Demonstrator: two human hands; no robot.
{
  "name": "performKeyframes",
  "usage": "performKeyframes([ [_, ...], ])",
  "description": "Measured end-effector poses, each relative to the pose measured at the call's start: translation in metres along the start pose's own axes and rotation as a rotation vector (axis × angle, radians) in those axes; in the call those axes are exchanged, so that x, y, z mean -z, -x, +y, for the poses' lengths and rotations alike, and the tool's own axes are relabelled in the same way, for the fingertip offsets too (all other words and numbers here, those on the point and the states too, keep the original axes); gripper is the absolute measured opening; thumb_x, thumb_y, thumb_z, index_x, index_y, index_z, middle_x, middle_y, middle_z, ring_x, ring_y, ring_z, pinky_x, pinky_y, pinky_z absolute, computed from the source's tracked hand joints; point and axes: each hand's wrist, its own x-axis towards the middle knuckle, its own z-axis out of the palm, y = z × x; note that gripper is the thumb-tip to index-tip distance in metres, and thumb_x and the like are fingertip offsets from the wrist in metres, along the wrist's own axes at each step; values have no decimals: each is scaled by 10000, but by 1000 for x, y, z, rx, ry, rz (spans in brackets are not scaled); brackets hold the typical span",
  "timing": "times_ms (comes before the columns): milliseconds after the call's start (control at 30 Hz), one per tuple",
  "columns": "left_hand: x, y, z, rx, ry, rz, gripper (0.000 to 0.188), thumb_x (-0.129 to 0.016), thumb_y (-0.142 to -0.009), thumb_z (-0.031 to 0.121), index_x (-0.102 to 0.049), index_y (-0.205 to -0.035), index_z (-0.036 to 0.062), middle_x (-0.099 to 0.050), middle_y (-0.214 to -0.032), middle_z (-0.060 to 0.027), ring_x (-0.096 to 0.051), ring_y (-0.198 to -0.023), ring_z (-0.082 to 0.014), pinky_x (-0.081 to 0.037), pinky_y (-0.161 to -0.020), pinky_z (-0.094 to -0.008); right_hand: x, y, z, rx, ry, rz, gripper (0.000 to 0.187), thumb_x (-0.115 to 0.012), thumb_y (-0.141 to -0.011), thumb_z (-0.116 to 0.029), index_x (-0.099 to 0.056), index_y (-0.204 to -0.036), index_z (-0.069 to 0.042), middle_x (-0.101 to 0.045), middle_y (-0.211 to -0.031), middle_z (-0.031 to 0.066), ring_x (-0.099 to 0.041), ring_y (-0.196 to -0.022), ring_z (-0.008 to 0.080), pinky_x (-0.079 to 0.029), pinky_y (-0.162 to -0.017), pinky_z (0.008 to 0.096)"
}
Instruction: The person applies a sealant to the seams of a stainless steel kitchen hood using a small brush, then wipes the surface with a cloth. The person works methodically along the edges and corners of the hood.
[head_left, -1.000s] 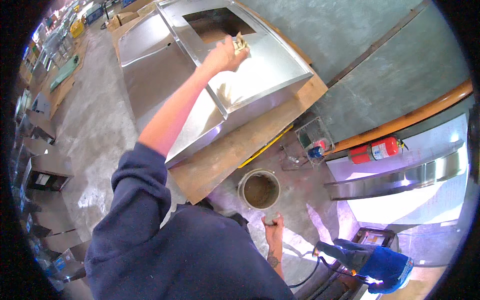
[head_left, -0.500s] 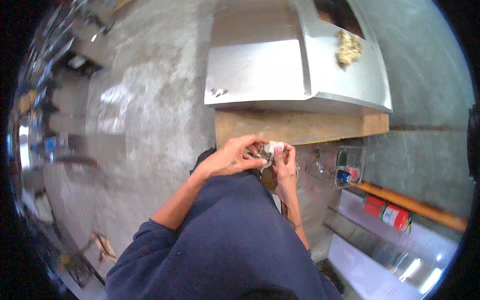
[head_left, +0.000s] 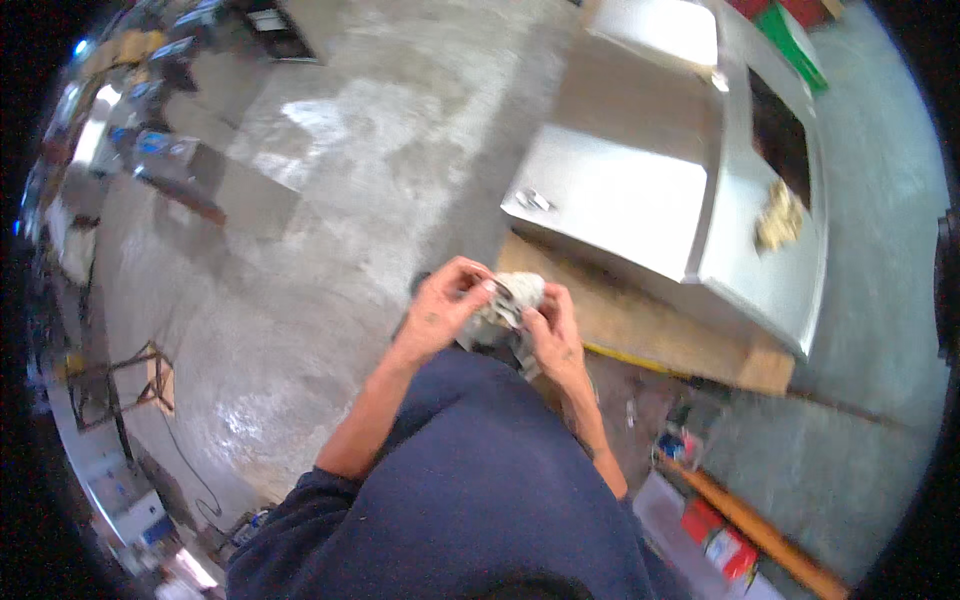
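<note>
Between my two hands, in front of my body, is a crumpled whitish rag (head_left: 522, 287) with dark smudges. My left hand (head_left: 447, 305) pinches its left side between thumb and fingers. On its right side, my right hand (head_left: 555, 328) grips it the same way. Ahead and to the right lies a big silvery sheet-metal piece (head_left: 620, 185) with a raised fold and a dark rectangular opening. A yellowish crumpled rag (head_left: 780, 216) rests on its right part. Near its left corner is a small shiny object (head_left: 534, 199), too blurred to name.
Under the metal piece is a wooden board (head_left: 640, 320) with a yellow front edge. To the lower right are a red fire extinguisher (head_left: 718, 538) and an orange bar (head_left: 765, 530). A dark metal frame (head_left: 125, 385) stands on the concrete floor (head_left: 330, 230) at the left.
My view has turned, so the metal piece and board now sit tilted and farther right. Both hands keep hold of the whitish rag, which shows more spread out between them.
</note>
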Motion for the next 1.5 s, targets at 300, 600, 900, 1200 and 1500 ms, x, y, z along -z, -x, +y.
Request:
performKeyframes([
  [300,89,-62,24,-78,-202,-111,224,-611,-1102,240,-533,-1202,55,-616,-1017,-24,-577,-943,-108,-504,-835,-314,-67,-81,-15,26,-7,20,330,-630,-1080,-135,-534,-1356,18,-653,-1218,114,-639,-1068,171,-543,-949,337],
  [600,175,-82,72,-72,-331,-400,633,-747,-947,198,-430,-1479,68,-646,-1280,-171,-620,-1190,-257,-500,-1011,-421,-139,-115,-52,105,221,-96,349,-664,-1053,-122,-555,-1356,12,-646,-1229,106,-609,-1126,179,-500,-982,340],
  [900,201,-92,108,-31,-516,-393,504,-792,-964,325,-569,-1329,59,-677,-1212,-99,-617,-1165,-231,-482,-995,-364,-152,-126,-78,189,607,10,310,-680,-1069,-226,-587,-1253,5,-696,-1064,101,-643,-941,159,-534,-819,336],
  [1200,219,-98,94,-107,-85,-220,350,-786,-982,112,-640,-1297,71,-668,-1226,-23,-611,-1159,-136,-484,-1028,-327,-131,-121,-92,-19,387,-165,309,-525,-1146,-289,-661,-1107,-15,-585,-918,-51,-512,-838,76,-439,-757,264],
  [1500,196,-90,132,12,103,-236,401,-738,-997,75,-599,-1372,61,-682,-1243,-48,-627,-1164,-151,-525,-978,-318,-118,-85,-97,-132,-472,109,649,-576,-1072,-475,-526,-1493,16,-618,-1424,164,-621,-1291,266,-512,-1079,430],
])
